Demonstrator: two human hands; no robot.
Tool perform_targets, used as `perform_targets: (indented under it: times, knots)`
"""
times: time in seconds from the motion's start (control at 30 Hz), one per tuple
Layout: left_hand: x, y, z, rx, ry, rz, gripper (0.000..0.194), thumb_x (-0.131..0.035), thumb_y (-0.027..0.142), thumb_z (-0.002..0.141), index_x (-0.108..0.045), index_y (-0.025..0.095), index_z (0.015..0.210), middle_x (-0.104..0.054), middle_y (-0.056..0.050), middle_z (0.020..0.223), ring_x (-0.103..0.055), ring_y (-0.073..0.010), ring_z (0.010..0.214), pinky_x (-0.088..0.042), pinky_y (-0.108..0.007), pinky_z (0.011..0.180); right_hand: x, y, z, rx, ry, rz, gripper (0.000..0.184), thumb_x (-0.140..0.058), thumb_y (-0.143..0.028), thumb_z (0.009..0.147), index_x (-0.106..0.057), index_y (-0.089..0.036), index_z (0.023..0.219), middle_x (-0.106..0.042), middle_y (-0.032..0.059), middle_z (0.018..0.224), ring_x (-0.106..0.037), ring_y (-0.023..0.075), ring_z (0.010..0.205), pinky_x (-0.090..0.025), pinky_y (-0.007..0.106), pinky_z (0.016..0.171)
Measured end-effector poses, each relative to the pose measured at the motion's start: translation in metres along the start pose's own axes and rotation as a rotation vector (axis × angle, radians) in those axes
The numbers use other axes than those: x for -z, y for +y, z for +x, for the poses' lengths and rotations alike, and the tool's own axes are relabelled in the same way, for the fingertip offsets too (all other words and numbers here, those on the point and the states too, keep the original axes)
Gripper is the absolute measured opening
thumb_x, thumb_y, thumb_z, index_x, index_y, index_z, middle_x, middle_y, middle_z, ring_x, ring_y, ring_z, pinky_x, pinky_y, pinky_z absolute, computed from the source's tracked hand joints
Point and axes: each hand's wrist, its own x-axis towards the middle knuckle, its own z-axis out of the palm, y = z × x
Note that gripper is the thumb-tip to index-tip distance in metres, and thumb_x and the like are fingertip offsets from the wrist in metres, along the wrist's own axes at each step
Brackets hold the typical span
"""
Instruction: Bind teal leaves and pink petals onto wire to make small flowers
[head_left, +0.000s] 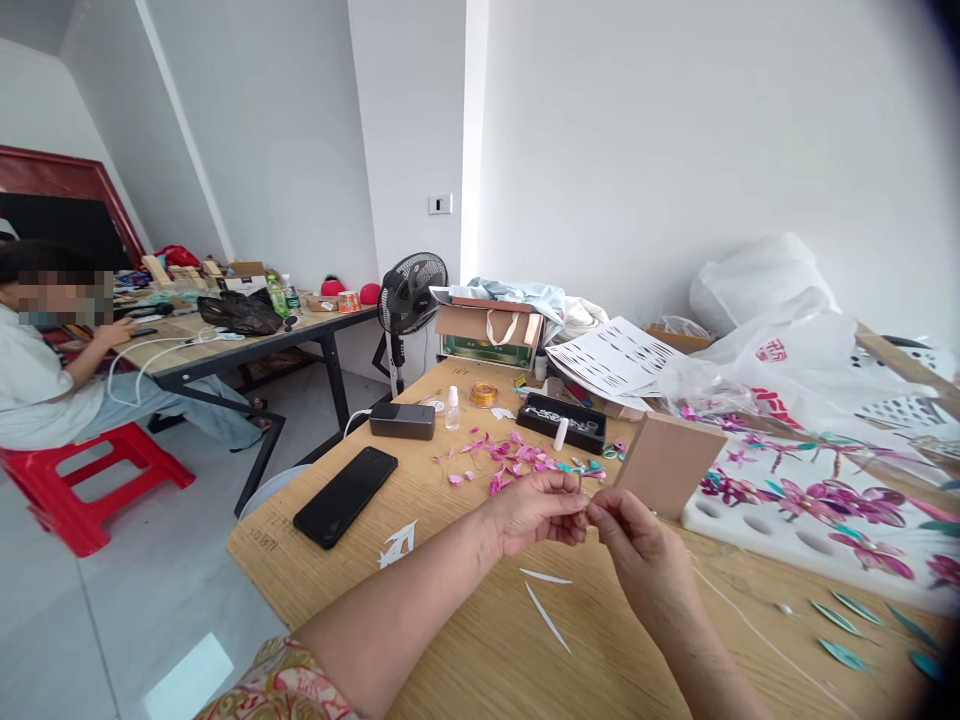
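My left hand (541,512) is closed in a pinch above the wooden table (450,640), its fingertips meeting those of my right hand (634,535). What they pinch is too small to make out. Just behind my hands lie loose pink petals (517,455) and some teal pieces (581,468). Two thin white paper strips (547,618) rest on the tabletop below my wrists. Right of my right hand a tan board (670,462) stands tilted. Beyond it, a white foam block (757,525) carries magenta flowers (806,510). Teal leaves (841,654) lie at the lower right.
A black phone (346,496), a black box with a cable (403,421), a small clear bottle (452,408) and a black tray (561,422) sit on the table. Plastic bags (787,350) pile up behind. A fan (412,292) stands beyond; a person (45,370) sits at another table.
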Motion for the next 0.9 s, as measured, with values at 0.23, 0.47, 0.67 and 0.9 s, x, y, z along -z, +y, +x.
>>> perform_targets:
  times: [0.23, 0.47, 0.67, 0.9]
  knots:
    - [-0.001, 0.000, 0.000, -0.039, 0.036, 0.018, 0.034, -0.073, 0.038, 0.057, -0.051, 0.015, 0.070, -0.053, 0.003, 0.057, -0.047, -0.0068, 0.052, -0.034, -0.023, 0.055, -0.002, 0.002, 0.000, -0.045, -0.004, 0.045, 0.019, -0.047, -0.038, 0.076, -0.051, -0.022, 0.067, -0.055, -0.0017, 0.057, -0.048, 0.0143, 0.052, -0.036, 0.025, 0.051]
    - [-0.001, 0.001, 0.001, -0.060, 0.083, 0.059, 0.033, -0.075, 0.034, 0.054, -0.054, 0.014, 0.070, -0.053, 0.003, 0.056, -0.047, -0.0067, 0.052, -0.035, -0.023, 0.057, 0.000, 0.005, 0.002, -0.145, -0.010, 0.125, 0.019, -0.053, -0.038, 0.071, -0.051, -0.021, 0.062, -0.048, -0.0036, 0.052, -0.042, 0.0125, 0.049, -0.032, 0.025, 0.048]
    - [-0.002, 0.002, -0.001, -0.024, 0.066, -0.034, 0.033, -0.076, 0.031, 0.053, -0.054, 0.014, 0.071, -0.055, 0.002, 0.061, -0.050, -0.0059, 0.053, -0.035, -0.021, 0.056, 0.008, 0.005, 0.003, -0.303, -0.014, 0.264, 0.025, -0.052, -0.044, 0.067, -0.051, -0.020, 0.064, -0.048, -0.0040, 0.047, -0.040, 0.0097, 0.038, -0.031, 0.023, 0.039]
    - [-0.004, 0.005, -0.003, 0.000, 0.097, -0.086, 0.031, -0.076, 0.028, 0.055, -0.053, 0.013, 0.068, -0.054, 0.002, 0.059, -0.050, -0.0054, 0.053, -0.039, -0.019, 0.056, 0.067, 0.003, -0.017, -0.454, 0.186, 0.205, 0.049, -0.055, -0.039, 0.068, -0.051, -0.020, 0.113, -0.043, -0.0082, 0.035, -0.037, 0.0107, 0.032, -0.025, 0.022, 0.035]
